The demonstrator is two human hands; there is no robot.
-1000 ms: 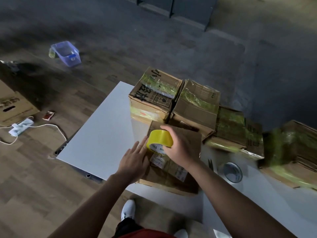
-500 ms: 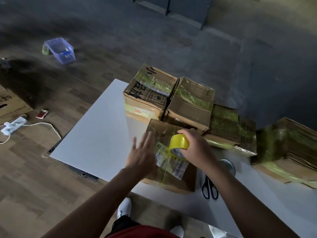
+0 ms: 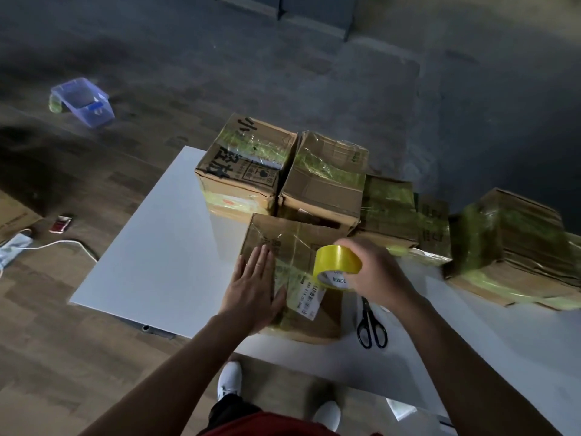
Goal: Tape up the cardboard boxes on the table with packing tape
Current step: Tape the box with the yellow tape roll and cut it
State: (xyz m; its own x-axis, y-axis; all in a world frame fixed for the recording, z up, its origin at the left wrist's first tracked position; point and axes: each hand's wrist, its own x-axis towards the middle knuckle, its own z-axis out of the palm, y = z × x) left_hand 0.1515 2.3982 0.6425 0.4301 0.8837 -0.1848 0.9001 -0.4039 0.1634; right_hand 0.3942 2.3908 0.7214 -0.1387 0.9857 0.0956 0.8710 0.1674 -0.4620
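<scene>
Currently a person's left hand (image 3: 251, 294) lies flat on a brown cardboard box (image 3: 292, 243) on the white counter (image 3: 157, 247), while the right hand (image 3: 375, 273), its grip curled round a yellow packing-tape roll (image 3: 336, 264), hovers above, mid-strip; cutting probably follows.

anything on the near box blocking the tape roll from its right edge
Nothing visible does. The right hand holds the tape roll above the near box by that edge; the left hand presses the box's left side, and the scissors lie beyond it.

Left hand (image 3: 253, 292) flat on nearest box (image 3: 301, 247), right hand (image 3: 375, 272) gripping yellow tape roll (image 3: 337, 263).
</scene>
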